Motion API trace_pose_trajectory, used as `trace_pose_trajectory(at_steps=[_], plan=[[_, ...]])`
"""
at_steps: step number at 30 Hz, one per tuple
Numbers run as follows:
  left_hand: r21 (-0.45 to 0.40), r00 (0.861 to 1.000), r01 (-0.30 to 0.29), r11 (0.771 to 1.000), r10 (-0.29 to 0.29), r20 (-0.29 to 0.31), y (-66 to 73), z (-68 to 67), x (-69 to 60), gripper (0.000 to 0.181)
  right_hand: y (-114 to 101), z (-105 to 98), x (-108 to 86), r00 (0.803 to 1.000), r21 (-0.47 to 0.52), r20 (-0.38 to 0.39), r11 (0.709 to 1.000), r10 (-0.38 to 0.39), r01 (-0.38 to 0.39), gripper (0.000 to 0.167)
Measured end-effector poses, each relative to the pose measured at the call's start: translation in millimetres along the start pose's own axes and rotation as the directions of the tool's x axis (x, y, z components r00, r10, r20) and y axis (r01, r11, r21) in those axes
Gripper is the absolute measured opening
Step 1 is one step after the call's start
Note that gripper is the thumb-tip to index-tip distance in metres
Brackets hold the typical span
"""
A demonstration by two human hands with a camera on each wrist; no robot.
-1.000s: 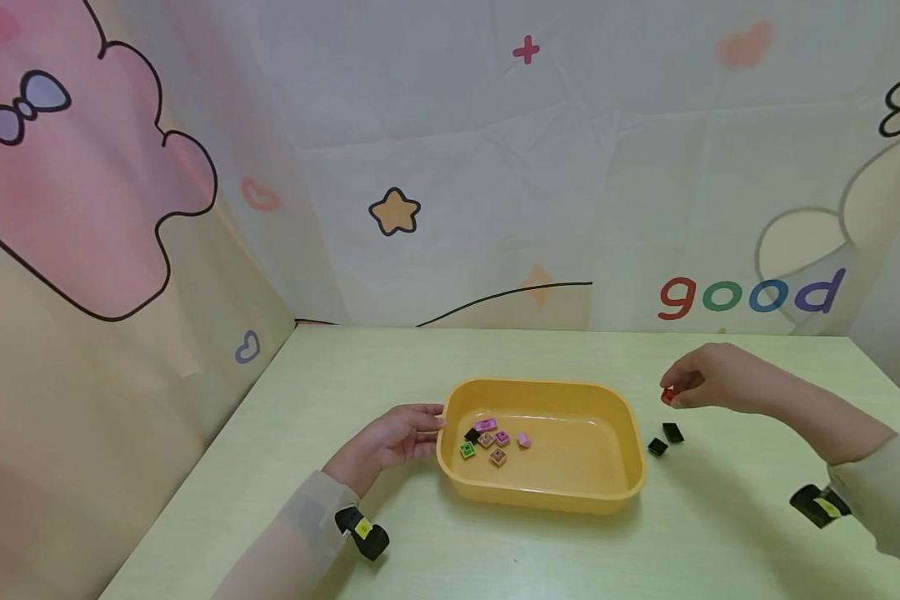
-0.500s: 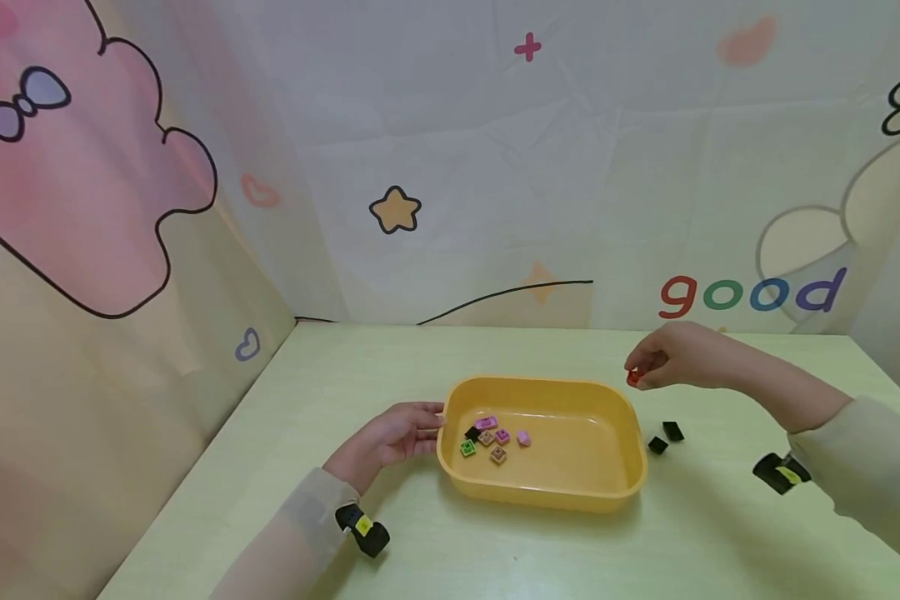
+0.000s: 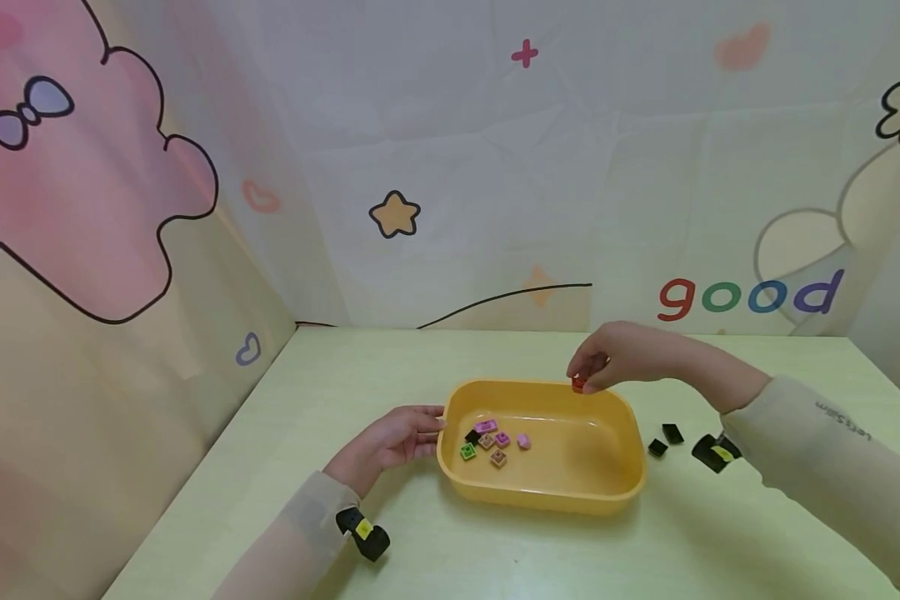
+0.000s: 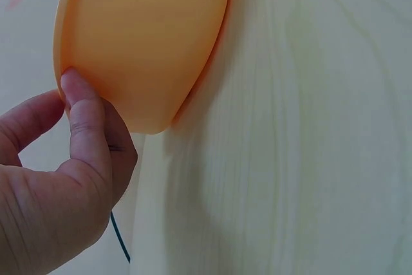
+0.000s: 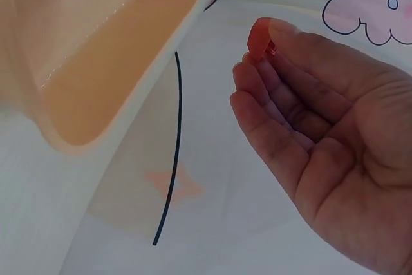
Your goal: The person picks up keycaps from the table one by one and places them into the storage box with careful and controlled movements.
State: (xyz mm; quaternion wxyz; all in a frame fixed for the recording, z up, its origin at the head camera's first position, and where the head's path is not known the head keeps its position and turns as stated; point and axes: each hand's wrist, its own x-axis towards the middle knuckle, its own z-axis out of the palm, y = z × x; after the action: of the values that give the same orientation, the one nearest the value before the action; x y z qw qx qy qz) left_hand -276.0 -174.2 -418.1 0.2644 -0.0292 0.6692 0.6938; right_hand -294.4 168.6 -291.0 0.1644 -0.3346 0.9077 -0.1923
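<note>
A small red toy brick (image 3: 579, 384) is pinched between the thumb and fingertips of my right hand (image 3: 621, 357), above the far rim of a yellow plastic tray (image 3: 543, 493). The right wrist view shows the red brick (image 5: 260, 38) at the fingertips, apart from the tray. My left hand (image 3: 396, 435) grips the tray's left rim, its thumb (image 4: 84, 111) against the tray wall in the left wrist view. Inside the tray's left half lie several small bricks, among them a green brick (image 3: 468, 451), a black brick (image 3: 472, 437), a pink brick (image 3: 486, 426) and a tan brick (image 3: 498, 458).
Two black bricks, one nearer (image 3: 657, 448) and one farther (image 3: 672, 433), lie on the pale wood table (image 3: 510, 554) right of the tray. A printed cloth (image 3: 480, 167) hangs behind the table and along its left side.
My right hand has moved left with the red brick, from beside the tray to above its far rim. The left hand and the tray have stayed in place.
</note>
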Motion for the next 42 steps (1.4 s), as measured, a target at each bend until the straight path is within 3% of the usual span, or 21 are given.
trace_pose_trajectory(at_steps=[6,19,33,42], plan=[[0.005,0.999,0.028,1.0,-0.027,-0.046,-2.2,-0.3,3.2,0.05,-12.8,5.2,21.9,0.996,0.019,0.059,0.998,-0.067,0.066,0.027],[0.007,0.998,0.038,0.999,-0.038,-0.055,0.0,0.7,5.4,0.051,-29.9,22.5,53.3,0.979,0.031,0.099,0.984,-0.179,0.177,0.02],[0.023,0.998,0.03,0.999,-0.029,-0.058,-0.9,-0.2,6.6,0.052,-38.8,57.8,90.0,0.958,0.049,0.192,0.977,-0.212,0.206,0.022],[0.024,0.999,0.016,1.0,-0.015,-0.03,-3.4,-1.4,7.4,0.051,-39.7,83.3,103.8,0.956,0.086,0.226,0.982,-0.186,0.17,0.023]])
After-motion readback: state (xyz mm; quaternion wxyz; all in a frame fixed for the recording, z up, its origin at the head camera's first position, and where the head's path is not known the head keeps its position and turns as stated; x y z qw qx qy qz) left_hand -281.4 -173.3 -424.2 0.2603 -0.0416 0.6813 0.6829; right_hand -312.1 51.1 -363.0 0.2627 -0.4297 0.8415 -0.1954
